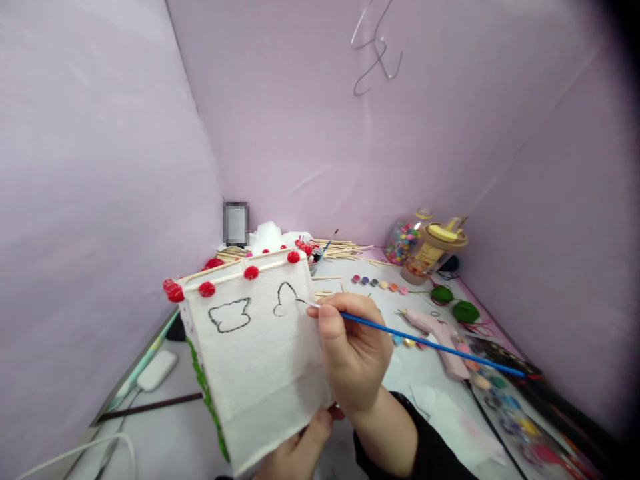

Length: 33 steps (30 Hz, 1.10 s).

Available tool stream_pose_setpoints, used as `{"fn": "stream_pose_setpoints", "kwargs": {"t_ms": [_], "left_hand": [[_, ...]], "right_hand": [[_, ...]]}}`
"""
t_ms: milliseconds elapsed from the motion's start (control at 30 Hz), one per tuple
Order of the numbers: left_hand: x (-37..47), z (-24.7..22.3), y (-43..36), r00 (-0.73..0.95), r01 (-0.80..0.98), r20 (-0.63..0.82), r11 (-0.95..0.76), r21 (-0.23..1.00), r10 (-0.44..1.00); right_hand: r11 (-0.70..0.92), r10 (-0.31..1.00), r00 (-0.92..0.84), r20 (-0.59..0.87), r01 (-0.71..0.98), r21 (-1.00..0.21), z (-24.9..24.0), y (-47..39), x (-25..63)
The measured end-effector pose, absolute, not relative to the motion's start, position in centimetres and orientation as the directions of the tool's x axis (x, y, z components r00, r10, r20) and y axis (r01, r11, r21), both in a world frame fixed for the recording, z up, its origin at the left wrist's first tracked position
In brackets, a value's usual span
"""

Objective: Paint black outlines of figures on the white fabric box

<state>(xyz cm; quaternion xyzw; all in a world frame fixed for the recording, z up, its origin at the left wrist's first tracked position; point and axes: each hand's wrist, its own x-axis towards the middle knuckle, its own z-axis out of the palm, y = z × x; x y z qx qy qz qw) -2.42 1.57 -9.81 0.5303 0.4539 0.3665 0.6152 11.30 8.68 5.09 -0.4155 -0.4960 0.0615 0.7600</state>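
My right hand [356,343] pinches a thin paintbrush [425,343] with a blue handle. Its dark tip meets the white side of a box-shaped craft piece [265,380]. Black outlines show on that side: a closed wavy butterfly-like shape [230,315] at left and a partial curved outline [286,293] by the brush tip. Red pompoms [251,273] line the top edge, and green trim [206,393] runs down the left edge. From below, my left hand [305,447] grips the craft piece at its lower edge, thumb in front; its other fingers are mostly hidden.
Paint pots [375,283] lie behind my right hand, beside a pink glue gun [440,340]. Green yarn balls [465,311], a lidded cup [430,253] and a jar of colored beads [403,241] stand at right. Wooden sticks [345,249] lie at the back. A white charger [157,371] sits left.
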Motion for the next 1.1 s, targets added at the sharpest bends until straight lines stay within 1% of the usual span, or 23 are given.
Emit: {"fn": "stream_pose_setpoints", "kwargs": {"t_ms": [100,200,267,367,533,900,1100], "left_hand": [[-2.4,-9.3,1.8,0.352,0.056,-0.191,0.183,0.981,0.916],[-2.3,-9.7,1.7,0.303,0.018,-0.202,0.206,0.978,0.931],[-2.4,-10.4,1.6,0.268,-0.014,-0.184,0.194,0.981,0.946],[-2.6,-11.4,1.3,0.264,-0.058,-0.146,0.167,0.984,0.953],[-3.1,-11.8,1.2,0.25,-0.043,-0.162,0.178,0.983,0.955],[-2.7,-11.8,1.3,0.3,-0.053,-0.161,0.185,0.981,0.94],[-2.5,-10.7,1.5,0.313,-0.038,-0.156,0.177,0.984,0.937]], "right_hand": [[0.652,0.502,0.506,0.702,0.311,-0.691,5.1,8.7,11.3],[0.653,0.499,0.511,0.7,0.308,-0.691,5.0,8.8,11.2],[0.649,0.502,0.514,0.695,0.307,-0.696,4.9,8.8,11.2],[0.643,0.505,0.522,0.687,0.303,-0.703,4.9,8.8,11.1],[0.637,0.501,0.531,0.683,0.309,-0.707,4.8,8.8,11.1],[0.619,0.487,0.54,0.687,0.341,-0.708,4.9,8.8,11.1],[0.614,0.48,0.543,0.688,0.352,-0.706,5.0,8.8,11.1]]}}
